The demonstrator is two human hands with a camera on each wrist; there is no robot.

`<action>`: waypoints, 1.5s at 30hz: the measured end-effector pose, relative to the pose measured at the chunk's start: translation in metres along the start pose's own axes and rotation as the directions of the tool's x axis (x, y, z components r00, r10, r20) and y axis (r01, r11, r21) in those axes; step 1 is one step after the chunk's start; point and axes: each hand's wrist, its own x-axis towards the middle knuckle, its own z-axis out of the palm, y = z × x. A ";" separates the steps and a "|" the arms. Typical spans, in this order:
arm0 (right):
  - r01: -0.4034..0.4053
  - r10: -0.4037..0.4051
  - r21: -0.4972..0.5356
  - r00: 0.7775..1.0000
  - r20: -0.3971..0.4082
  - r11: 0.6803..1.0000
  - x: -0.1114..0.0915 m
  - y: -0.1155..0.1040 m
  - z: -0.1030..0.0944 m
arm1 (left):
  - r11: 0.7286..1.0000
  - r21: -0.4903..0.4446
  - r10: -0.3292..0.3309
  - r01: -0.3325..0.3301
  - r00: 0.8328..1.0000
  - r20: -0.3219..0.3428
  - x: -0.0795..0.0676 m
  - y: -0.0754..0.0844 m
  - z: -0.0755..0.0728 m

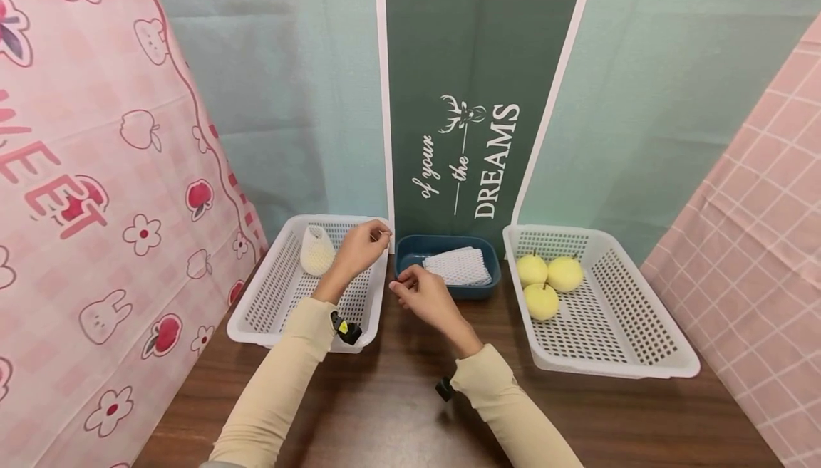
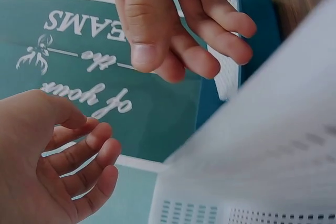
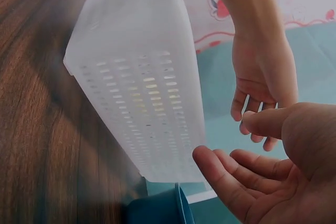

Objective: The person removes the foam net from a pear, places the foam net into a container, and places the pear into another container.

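Note:
My left hand [image 1: 362,247] hovers over the right rim of the left white basket [image 1: 246,311], its fingers loosely bent with nothing between them. In that basket sits a pear in a white foam net [image 1: 317,254]. Just in front of the blue tray [image 1: 410,243], my right hand [image 1: 423,297] hangs in the air, also holding nothing. White foam net sleeves [image 1: 458,266] lie in the tray. The right wrist view shows both hands, the left hand [image 3: 262,72] and the right hand [image 3: 273,177], apart from each other with relaxed fingers beside the basket's wall.
At the right stands another white basket [image 1: 616,368] with three yellow pears [image 1: 541,302] at its left side. All containers stand on a dark wooden table [image 1: 398,397]. Behind them hangs a green cloth [image 1: 474,40]; pink cloths [image 1: 147,268] border the sides.

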 end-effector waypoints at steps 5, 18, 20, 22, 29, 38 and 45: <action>-0.006 0.007 -0.071 1.000 0.002 0.997 0.006 -0.004 0.007 | 0.999 0.012 -0.031 0.031 1.000 0.002 0.002 -0.012 -0.004; -0.129 0.126 -0.119 0.991 -0.036 0.985 0.022 -0.007 0.022 | 0.994 0.065 -0.088 0.092 0.994 -0.071 0.005 -0.037 -0.020; -0.144 0.140 -0.134 0.990 -0.034 0.981 0.024 -0.009 0.023 | 0.991 0.082 -0.100 0.106 0.992 -0.081 0.005 -0.039 -0.023; -0.156 0.153 -0.149 0.988 -0.033 0.976 0.025 -0.011 0.025 | 0.988 0.096 -0.112 0.121 0.990 -0.088 0.005 -0.041 -0.026; -0.169 0.169 -0.178 0.986 -0.020 0.969 0.029 -0.014 0.026 | 0.979 0.122 -0.148 0.164 0.980 -0.132 0.008 -0.055 -0.031; -0.169 0.166 -0.200 0.986 -0.030 0.965 0.033 -0.013 0.026 | 0.951 0.176 -0.224 0.253 0.960 -0.167 0.012 -0.070 -0.036; -0.217 0.218 -0.203 0.976 -0.018 0.955 0.037 -0.018 0.026 | 0.939 0.168 -0.274 0.301 0.947 -0.167 0.012 -0.078 -0.040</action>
